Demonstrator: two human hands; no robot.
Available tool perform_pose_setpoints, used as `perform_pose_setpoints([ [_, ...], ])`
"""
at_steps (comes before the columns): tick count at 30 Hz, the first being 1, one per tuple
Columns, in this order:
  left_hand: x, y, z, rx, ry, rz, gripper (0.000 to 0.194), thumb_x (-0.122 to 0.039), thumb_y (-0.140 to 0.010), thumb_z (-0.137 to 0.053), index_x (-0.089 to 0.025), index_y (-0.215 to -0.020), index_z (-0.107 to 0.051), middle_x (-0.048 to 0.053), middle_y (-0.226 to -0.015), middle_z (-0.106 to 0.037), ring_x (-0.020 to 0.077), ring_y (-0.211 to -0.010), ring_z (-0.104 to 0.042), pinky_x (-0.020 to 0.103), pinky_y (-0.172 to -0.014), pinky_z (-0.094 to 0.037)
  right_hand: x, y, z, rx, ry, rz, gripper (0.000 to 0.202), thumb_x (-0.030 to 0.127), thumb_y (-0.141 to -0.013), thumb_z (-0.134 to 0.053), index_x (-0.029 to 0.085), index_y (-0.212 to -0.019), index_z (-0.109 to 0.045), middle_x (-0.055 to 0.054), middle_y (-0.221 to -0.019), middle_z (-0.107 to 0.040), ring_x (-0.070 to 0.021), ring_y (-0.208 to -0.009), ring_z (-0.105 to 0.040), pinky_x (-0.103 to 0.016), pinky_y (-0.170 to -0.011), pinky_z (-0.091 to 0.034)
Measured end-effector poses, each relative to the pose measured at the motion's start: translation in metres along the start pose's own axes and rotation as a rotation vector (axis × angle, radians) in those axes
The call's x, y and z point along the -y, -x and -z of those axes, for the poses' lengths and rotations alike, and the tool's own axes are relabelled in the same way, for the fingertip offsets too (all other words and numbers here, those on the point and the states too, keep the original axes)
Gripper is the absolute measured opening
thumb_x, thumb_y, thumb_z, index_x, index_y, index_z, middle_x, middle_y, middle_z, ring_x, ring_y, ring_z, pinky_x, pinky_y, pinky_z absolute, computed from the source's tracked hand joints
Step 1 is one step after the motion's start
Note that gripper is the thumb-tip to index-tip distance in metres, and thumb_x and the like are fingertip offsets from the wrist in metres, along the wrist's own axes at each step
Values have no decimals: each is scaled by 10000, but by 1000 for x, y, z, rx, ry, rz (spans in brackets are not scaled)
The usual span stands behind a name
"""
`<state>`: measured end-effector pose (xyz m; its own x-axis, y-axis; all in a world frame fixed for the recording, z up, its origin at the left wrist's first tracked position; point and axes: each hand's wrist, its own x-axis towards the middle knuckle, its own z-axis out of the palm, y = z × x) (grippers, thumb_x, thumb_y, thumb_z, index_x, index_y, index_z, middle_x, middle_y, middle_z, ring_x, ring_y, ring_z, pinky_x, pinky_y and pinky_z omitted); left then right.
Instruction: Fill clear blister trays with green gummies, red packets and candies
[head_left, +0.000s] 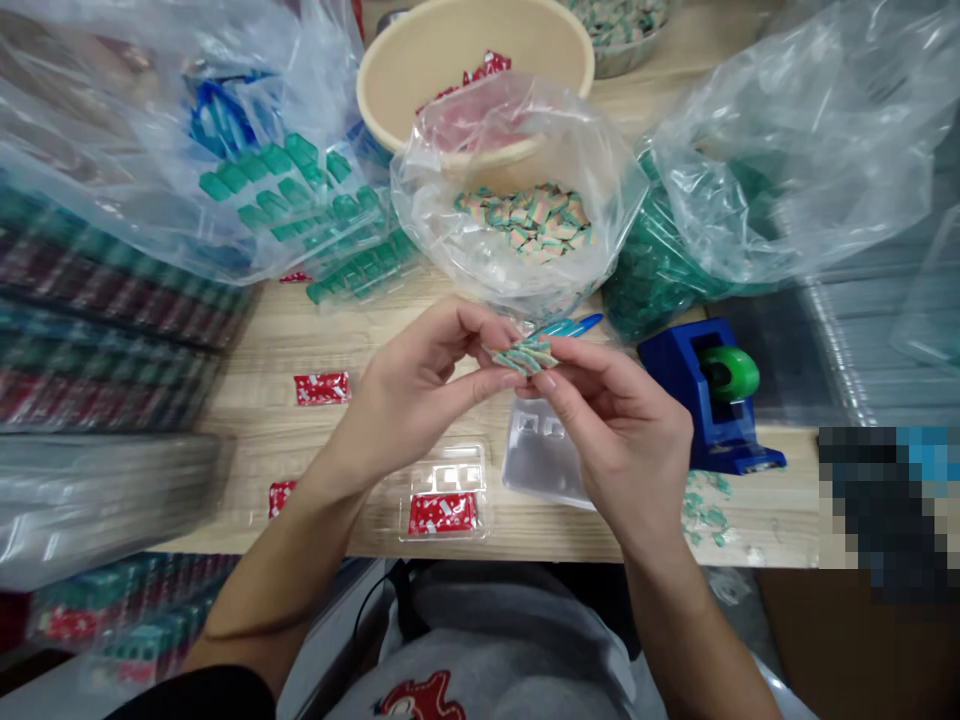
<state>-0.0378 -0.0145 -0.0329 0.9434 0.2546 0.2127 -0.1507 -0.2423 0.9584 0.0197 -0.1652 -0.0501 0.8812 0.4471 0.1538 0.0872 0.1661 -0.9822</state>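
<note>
My left hand (442, 370) and my right hand (611, 420) meet over the middle of the table, both closed on a small stack of multicoloured paper pieces (523, 357) held between thumbs and fingertips. Just behind the fingers lies a blue pen (577, 326), partly hidden. Beyond it stands an open clear bag (427, 200) with many similar pieces (536, 220) inside. Below my hands rest a clear plastic tray (544, 465) and a second clear tray (484, 480) that holds a red patterned packet (442, 513).
A blue tape dispenser (675, 390) with green tape stands at right. A cream bowl (390, 70) holds red packets at the back. Bags of green plastic parts (300, 190) lie behind left. Stacked filled trays (112, 270) line the left side. Another red packet (322, 388) lies left.
</note>
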Motion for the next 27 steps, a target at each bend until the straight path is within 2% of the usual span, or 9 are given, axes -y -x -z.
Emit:
perform_pose_setpoints([
  [4, 4, 12, -4, -67, -143, -119, 80, -199, -854, -701, -217, -878, -627, 26, -908, -656, 163, -876, -625, 297, -749, -529, -1, 8, 0, -12, 28, -8, 229, 114, -807, -736, 273, -972, -748, 42, -865, -741, -94, -740, -714, -195, -671, -602],
  [8, 4, 19, -8, -73, -277, -179, 125, -107, -856, -665, -205, -908, -609, 0, -882, -614, 120, -787, -575, 252, -708, -496, -4, 14, 2, -9, 37, 25, 265, 101, -781, -759, 274, -981, -747, 33, -913, -736, -105, -789, -719, -206, -697, -610],
  [11, 0, 24, -11, -68, -349, -192, 135, -84, -866, -646, -198, -923, -602, -5, -873, -606, 111, -799, -581, 229, -703, -497, -6, 17, 3, -13, 33, 35, 261, 99, -787, -748, 270, -985, -742, 21, -942, -737, -124, -820, -724, -234, -716, -616],
  [15, -5, 31, -10, -19, -265, -123, 139, -150, -889, -656, -213, -1008, -620, 14, -933, -650, 130, -849, -620, 251, -752, -523, -6, 20, 4, -58, 41, 35, 262, 103, -804, -733, 283, -994, -741, 32, -897, -747, -112, -758, -720, -221, -674, -605],
  [17, -6, 33, -10, -40, -210, -73, 104, -153, -912, -623, -214, -995, -635, 23, -938, -671, 135, -859, -640, 258, -763, -532, -7, 21, 5, -63, 21, 34, 270, 112, -798, -747, 290, -1001, -740, 38, -895, -754, -109, -731, -723, -214, -650, -605],
  [20, -6, 34, -12, -84, -143, -42, 85, -139, -903, -629, -209, -944, -654, 22, -918, -682, 132, -854, -653, 244, -752, -544, -9, 22, 5, -80, -57, 40, 239, 138, -806, -751, 286, -993, -740, 37, -898, -768, -120, -718, -741, -229, -661, -620],
  [23, -5, 33, -17, -197, -86, -36, 87, -140, -895, -644, -213, -935, -667, 13, -902, -676, 120, -845, -652, 220, -741, -552, -11, 21, 7, -104, -186, 22, 174, 206, -833, -745, 286, -987, -734, 45, -815, -775, -138, -699, -755, -252, -665, -635],
  [25, -5, 32, -21, -288, -79, -23, 92, -145, -900, -640, -221, -935, -677, 4, -897, -680, 113, -839, -656, 211, -745, -553, -12, 20, 8, -74, -251, -9, 157, 247, -837, -747, 288, -988, -733, 46, -817, -779, -135, -680, -753, -256, -664, -640],
  [27, -6, 29, -23, -293, -93, 4, 87, -152, -900, -642, -222, -925, -688, -3, -886, -690, 111, -825, -662, 210, -746, -553, -12, 21, 10, -17, -265, -23, 163, 249, -835, -750, 293, -992, -739, 43, -882, -782, -122, -685, -750, -248, -680, -641],
])
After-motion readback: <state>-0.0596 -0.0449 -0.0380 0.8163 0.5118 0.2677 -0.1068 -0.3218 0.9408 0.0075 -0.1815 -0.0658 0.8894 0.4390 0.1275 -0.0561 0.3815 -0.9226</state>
